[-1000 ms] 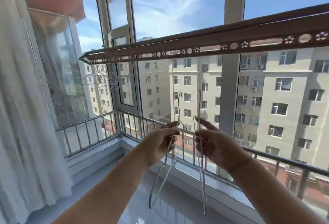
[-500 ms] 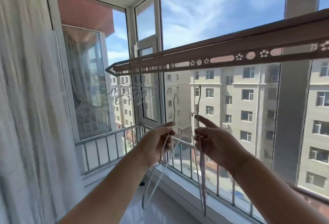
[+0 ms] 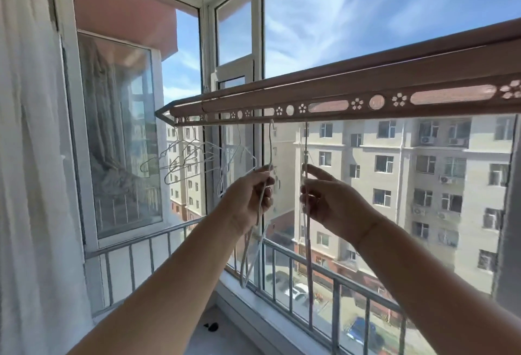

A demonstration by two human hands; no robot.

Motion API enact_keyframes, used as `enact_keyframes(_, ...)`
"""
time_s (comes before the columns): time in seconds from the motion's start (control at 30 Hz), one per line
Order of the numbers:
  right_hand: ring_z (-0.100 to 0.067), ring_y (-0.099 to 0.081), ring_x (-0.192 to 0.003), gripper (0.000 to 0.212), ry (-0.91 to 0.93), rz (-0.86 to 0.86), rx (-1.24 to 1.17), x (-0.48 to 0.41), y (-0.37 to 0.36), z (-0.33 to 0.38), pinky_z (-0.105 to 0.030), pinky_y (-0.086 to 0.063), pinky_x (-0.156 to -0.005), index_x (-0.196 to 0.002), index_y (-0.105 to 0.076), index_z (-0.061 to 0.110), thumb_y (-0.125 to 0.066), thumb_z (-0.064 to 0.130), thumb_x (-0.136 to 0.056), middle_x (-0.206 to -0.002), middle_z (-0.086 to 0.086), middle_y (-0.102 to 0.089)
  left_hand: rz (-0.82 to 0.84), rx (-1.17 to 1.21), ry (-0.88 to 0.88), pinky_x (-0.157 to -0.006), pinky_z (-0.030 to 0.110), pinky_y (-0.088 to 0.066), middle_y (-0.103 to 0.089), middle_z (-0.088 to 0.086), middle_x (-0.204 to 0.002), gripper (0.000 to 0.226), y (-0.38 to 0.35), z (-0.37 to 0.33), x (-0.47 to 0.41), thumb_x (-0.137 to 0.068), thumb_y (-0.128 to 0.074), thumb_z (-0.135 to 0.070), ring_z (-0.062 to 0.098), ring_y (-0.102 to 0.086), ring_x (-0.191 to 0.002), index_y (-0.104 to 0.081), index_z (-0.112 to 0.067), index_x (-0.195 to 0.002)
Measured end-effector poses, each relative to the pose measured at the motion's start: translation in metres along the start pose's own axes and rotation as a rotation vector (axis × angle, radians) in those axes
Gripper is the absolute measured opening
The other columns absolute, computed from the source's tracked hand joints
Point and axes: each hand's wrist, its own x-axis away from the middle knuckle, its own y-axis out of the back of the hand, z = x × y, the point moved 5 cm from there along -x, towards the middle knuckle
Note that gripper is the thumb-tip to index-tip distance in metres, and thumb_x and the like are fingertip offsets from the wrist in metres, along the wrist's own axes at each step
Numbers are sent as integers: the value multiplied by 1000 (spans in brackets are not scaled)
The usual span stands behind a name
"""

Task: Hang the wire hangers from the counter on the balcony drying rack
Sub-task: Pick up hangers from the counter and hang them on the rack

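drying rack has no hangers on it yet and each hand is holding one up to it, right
Not quite. In the head view several wire hangers already hang at the far left end of the drying rack. The rest stands: the left hand and the right hand each hold one more up to it.

Glazed apartment balcony: drying rack (image 3: 366,101), railing (image 3: 335,273), curtain (image 3: 25,157).
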Motion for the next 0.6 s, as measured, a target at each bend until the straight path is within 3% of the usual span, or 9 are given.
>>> enact_keyframes(0.27, -8, -50, -44, 47, 69, -100, 77, -96, -9, 11, -18, -38, -41, -133, -47, 20, -44, -1, -91, -64, -3, -49, 38, 87, -39, -43, 17, -40, -54, 1, -66, 28, 25, -28, -119, -90, -55, -10, 7, -46, -52, -62, -6, -117)
enact_keyframes(0.6, -12, -46, -56, 47, 92, -238, 118, -138, 1, -1, -19, -39, -43, -132, -47, 18, -43, -3, -90, -66, -3, -48, 134, 136, 47, -43, 17, -43, -54, 4, -70, 31, 42, -19, -190, -91, -51, -6, 9, -49, -54, -58, -6, -121)
